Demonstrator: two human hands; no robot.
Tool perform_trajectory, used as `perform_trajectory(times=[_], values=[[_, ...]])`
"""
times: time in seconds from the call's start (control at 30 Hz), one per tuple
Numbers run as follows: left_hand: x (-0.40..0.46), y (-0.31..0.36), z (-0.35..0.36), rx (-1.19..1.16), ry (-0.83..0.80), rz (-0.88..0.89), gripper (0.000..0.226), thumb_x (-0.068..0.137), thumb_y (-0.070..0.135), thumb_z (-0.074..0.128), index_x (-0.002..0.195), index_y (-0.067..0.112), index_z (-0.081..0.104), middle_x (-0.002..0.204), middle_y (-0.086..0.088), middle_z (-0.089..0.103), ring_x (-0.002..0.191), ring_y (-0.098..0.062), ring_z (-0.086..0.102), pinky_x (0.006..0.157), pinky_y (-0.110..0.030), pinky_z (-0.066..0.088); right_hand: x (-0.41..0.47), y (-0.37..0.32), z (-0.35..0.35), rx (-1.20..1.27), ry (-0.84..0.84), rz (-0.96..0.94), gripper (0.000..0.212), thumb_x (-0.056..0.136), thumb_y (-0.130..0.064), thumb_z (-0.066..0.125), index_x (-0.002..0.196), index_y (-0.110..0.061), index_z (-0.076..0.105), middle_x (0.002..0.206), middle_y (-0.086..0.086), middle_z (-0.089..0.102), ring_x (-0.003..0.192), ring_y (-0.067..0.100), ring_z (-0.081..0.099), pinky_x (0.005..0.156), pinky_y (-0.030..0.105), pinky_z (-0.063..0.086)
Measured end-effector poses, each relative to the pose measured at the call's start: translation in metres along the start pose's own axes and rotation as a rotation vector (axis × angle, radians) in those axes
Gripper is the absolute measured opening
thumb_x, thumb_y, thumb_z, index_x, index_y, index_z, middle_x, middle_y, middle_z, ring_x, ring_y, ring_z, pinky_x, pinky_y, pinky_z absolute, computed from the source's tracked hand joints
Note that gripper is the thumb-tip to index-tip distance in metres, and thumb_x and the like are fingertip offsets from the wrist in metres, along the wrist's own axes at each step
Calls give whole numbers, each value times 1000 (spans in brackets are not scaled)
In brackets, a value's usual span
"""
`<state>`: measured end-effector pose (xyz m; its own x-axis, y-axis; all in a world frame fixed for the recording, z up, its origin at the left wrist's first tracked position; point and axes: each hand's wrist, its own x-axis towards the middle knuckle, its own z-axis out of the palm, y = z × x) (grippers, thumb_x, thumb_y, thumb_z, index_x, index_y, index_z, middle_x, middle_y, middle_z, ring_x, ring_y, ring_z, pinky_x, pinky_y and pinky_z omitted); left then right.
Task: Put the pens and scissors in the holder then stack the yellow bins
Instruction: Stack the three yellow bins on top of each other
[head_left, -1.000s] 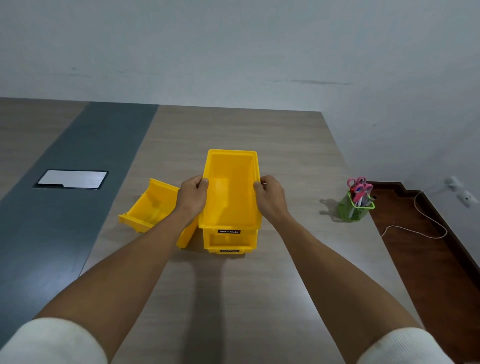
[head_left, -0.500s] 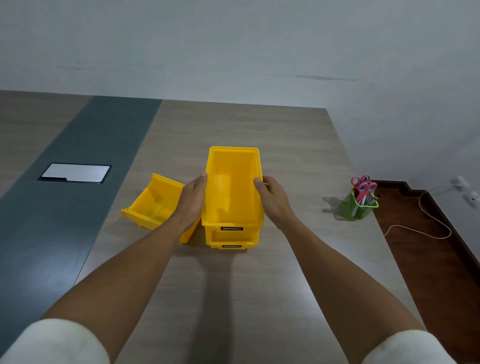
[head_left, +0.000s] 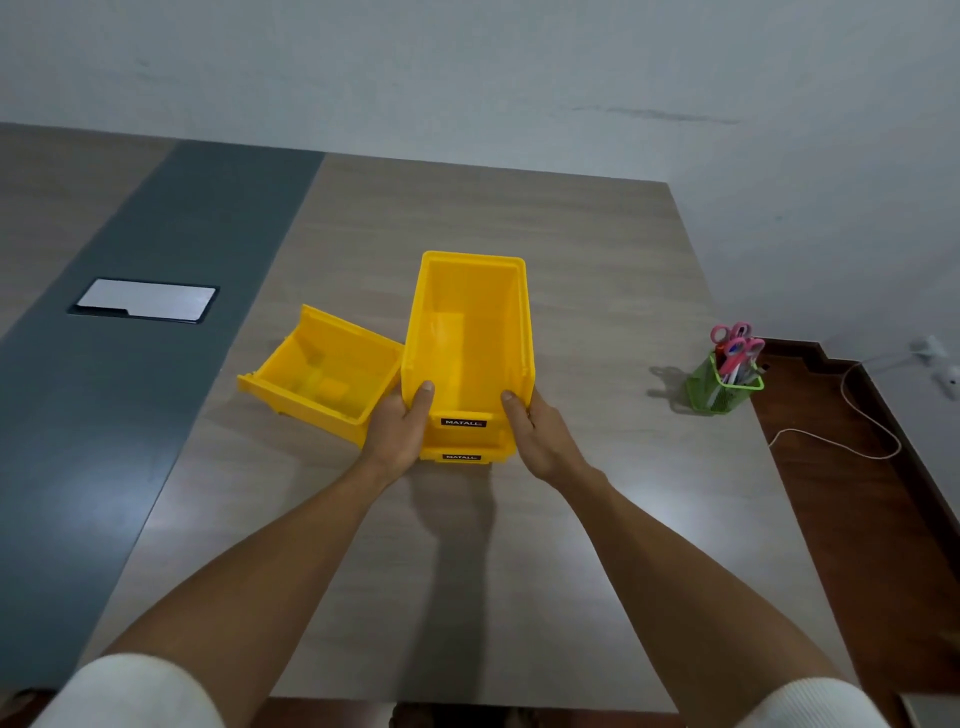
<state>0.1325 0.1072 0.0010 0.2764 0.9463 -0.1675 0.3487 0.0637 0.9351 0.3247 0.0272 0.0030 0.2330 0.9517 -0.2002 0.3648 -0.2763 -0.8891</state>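
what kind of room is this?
Likely an office or meeting room: long wood-grain table with grey centre strip, flush silver cable hatch set in it, green mesh desk holder with pink-handled scissors.

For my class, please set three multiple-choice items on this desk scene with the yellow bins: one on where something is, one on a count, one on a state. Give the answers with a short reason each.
1. Where does the green holder stand?
A. at the table's right edge
B. inside a bin
C. on the grey strip

2. How many yellow bins are in view?
A. one
B. two
C. three

3. How are the two hands placed?
A. both flat on the table
B. both gripping the top bin
C. one holding scissors

Answers:
1. A: the holder stands by the right edge of the table, apart from the bins.
2. C: the top bin sits on a lower bin, and a loose bin lies to their left.
3. B: the left hand and right hand clasp the top bin's near sides.
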Motion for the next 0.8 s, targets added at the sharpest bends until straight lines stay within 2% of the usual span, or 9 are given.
perform_trajectory(times=[0.07, 0.17, 0.33, 0.43, 0.5, 0.57, 0.67, 0.73, 0.8], values=[[2, -3, 0, 44, -2, 7, 46, 107, 39, 44, 145, 15, 51, 135, -8, 65, 121, -28, 61, 100, -41, 50, 1, -1, -2, -15, -11, -12, 62, 105, -58, 34, 158, -26, 32, 152, 0, 53, 133, 26, 55, 110, 48, 47], [7, -2, -1, 76, 1, -35, 49, 106, 39, 48, 151, 19, 45, 144, -8, 59, 129, -32, 57, 109, -52, 47, 2, -3, -3, -3, -11, -5, 57, 106, -54, 34, 156, -26, 33, 150, 1, 54, 131, 27, 56, 108, 48, 49], [9, -3, -4, 100, -42, -44, 50, 105, 31, 51, 153, 21, 40, 147, -8, 57, 132, -33, 55, 109, -48, 46, 1, -6, -5, -7, -37, 33, 54, 109, -46, 35, 157, -23, 27, 154, 5, 49, 132, 30, 54, 107, 45, 48], [11, -5, -4, 130, -39, -48, 48, 106, 30, 49, 152, 20, 42, 143, -9, 59, 127, -33, 57, 102, -40, 47, 1, -5, -5, -35, -35, 17, 56, 107, -51, 35, 156, -24, 29, 154, 5, 49, 133, 28, 54, 109, 48, 48], [11, -6, -2, 142, 4, -38, 48, 105, 36, 50, 150, 18, 46, 139, -10, 63, 124, -33, 60, 102, -42, 50, 1, -3, -5, -53, -40, 2, 59, 104, -57, 36, 154, -26, 31, 151, 4, 51, 131, 27, 56, 108, 50, 49], [10, -4, -2, 133, 29, -34, 50, 104, 44, 51, 147, 19, 49, 135, -10, 65, 122, -34, 62, 101, -47, 53, -1, -4, -6, -62, -54, 9, 58, 105, -55, 36, 154, -26, 30, 150, 5, 54, 127, 28, 59, 104, 49, 52], [8, -1, -3, 82, -9, -29, 53, 102, 49, 51, 148, 23, 47, 138, -5, 63, 120, -27, 61, 98, -43, 52, -3, -5, -5, -49, -28, 20, 53, 104, -56, 38, 149, -28, 35, 142, 5, 59, 117, 29, 64, 96, 51, 56], [5, -1, -6, 15, -58, -61, 55, 102, 51, 49, 151, 27, 44, 143, -1, 59, 126, -26, 57, 103, -44, 49, -6, -5, -2, -20, 2, 35, 42, 103, -57, 40, 138, -34, 39, 132, 2, 62, 112, 28, 65, 92, 56, 57], [-1, -7, -6, -10, -96, -66, 51, 105, 47, 46, 152, 28, 42, 144, 5, 56, 132, -27, 54, 111, -46, 44, -9, -1, 0, 0, 6, 55, 40, 102, -60, 40, 134, -36, 39, 131, 2, 61, 113, 28, 65, 94, 57, 56]])
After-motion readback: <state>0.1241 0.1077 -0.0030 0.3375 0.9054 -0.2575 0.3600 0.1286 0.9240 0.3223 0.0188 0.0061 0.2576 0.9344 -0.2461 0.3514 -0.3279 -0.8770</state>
